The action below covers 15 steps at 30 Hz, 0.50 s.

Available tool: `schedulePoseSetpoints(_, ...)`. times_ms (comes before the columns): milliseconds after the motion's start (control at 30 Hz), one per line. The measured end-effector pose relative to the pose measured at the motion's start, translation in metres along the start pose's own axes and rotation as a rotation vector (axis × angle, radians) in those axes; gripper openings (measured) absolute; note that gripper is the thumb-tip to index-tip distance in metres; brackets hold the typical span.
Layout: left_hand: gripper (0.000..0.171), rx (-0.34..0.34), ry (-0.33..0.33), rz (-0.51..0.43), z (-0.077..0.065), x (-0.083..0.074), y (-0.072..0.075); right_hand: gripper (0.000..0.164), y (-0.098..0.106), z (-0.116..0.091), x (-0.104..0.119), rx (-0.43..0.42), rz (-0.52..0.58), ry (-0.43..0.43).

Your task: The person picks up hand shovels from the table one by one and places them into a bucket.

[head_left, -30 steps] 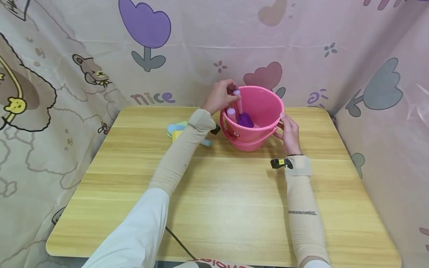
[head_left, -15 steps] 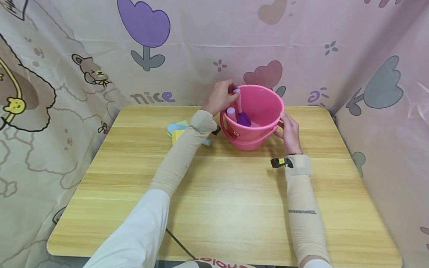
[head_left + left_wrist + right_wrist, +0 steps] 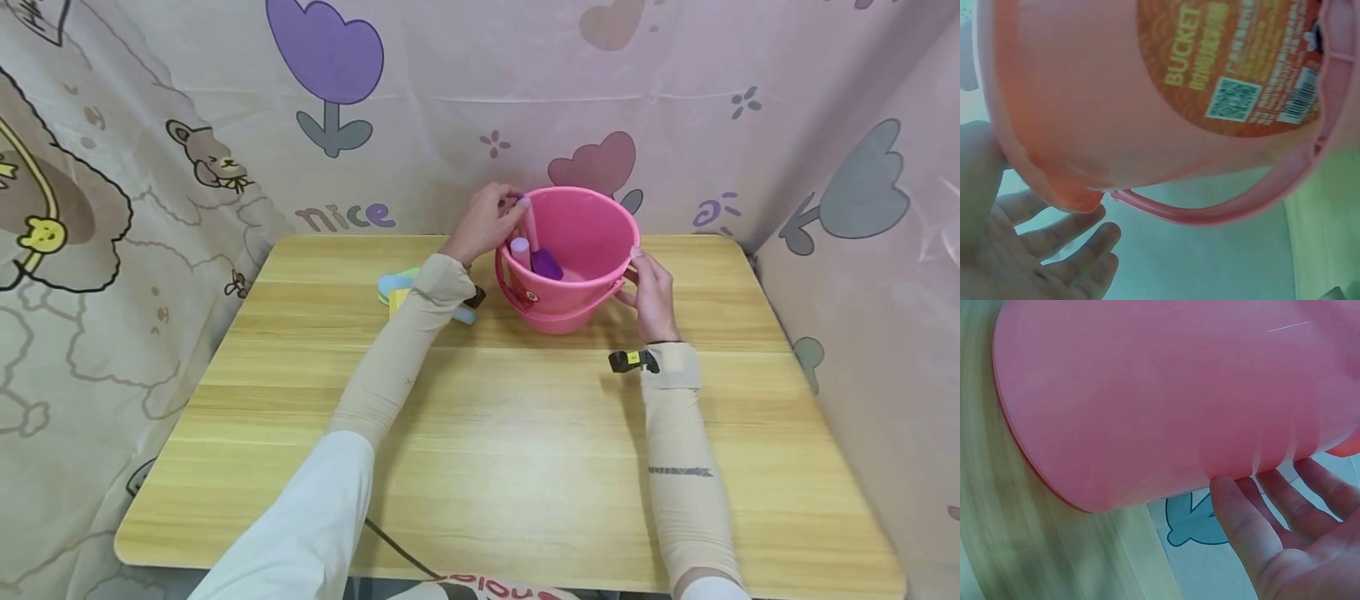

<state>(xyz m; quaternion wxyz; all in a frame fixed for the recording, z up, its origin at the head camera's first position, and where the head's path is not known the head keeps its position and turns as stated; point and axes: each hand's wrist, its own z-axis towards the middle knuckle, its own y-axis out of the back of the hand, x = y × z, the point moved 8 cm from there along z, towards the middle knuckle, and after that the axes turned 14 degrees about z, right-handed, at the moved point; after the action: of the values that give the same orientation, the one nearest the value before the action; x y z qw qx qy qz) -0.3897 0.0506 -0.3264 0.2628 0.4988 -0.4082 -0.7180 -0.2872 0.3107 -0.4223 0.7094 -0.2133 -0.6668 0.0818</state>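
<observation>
1. Pink round plastic bucket (image 3: 564, 302): stands upright on the light wood-grain table (image 3: 525, 467), toward the back and slightly right of centre.
2. Left hand (image 3: 483, 223): positioned at the bucket's left rim, thumb and forefinger at the upper end of a handle. Whether they pinch it cannot be told. In the left wrist view the remaining fingers are spread and loosely bent, outside the bucket near its lip.
3. Right hand (image 3: 654, 296): fingers extended and a little apart, fingertips resting against the bucket's outer right side.
4. Toy shovel with purple blade and pink handle (image 3: 547, 264): inside the bucket, blade down, handle leaning toward the left rim, its lavender end by the left thumb.
5. Pink cylindrical handle with lavender end (image 3: 521, 252): inside the bucket, just beside the shovel, against the left wall.
6. Pink curved carrying bail (image 3: 1204, 215): hangs down across the outer wall.
7. Orange round label (image 3: 1235, 69): on the outer wall, reading "BUCKET", with QR code and barcode.
8. Light-blue flat piece (image 3: 393, 283) and yellow piece (image 3: 399, 300): on the table left of the bucket, partly hidden by the left forearm.
9. Printed fabric curtain (image 3: 450, 67): behind the table.
</observation>
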Motion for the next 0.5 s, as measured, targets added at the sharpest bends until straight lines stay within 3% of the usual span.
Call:
schedulePoseSetpoints(167,0.052,0.026,0.048,-0.062,-0.015,0.014,-0.002,0.056,-0.002,0.000,-0.001,-0.001,0.008,-0.009)
schedulePoseSetpoints(333,0.049,-0.017,0.017,-0.086,-0.029,0.026,0.001,0.059,0.000,0.000,0.000,-0.004,0.015,-0.007)
schedulePoseSetpoints(500,0.052,-0.012,0.060,-0.110,-0.051,0.056,0.002,0.057,-0.002,-0.002,0.000,0.000,0.011,-0.002)
